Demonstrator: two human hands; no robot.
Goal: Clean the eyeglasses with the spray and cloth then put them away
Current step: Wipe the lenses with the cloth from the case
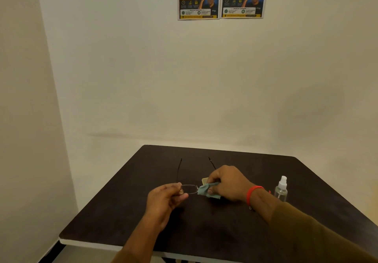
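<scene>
Teal cloth [208, 190] pinched in my right hand [227, 183] fingers against thin rimless eyeglasses [189, 188]; left hand [165, 199] fingers grip other lens edge, above dark worktop [114, 217] centre. Clear spray bottle [281, 189] upright near right edge.

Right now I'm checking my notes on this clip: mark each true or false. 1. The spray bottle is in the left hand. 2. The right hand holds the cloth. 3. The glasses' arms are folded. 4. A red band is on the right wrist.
1. False: the spray bottle stands on the table; the left hand holds the eyeglasses.
2. True: the right hand holds the cloth at one lens.
3. False: they are unfolded.
4. True: red band.
</scene>
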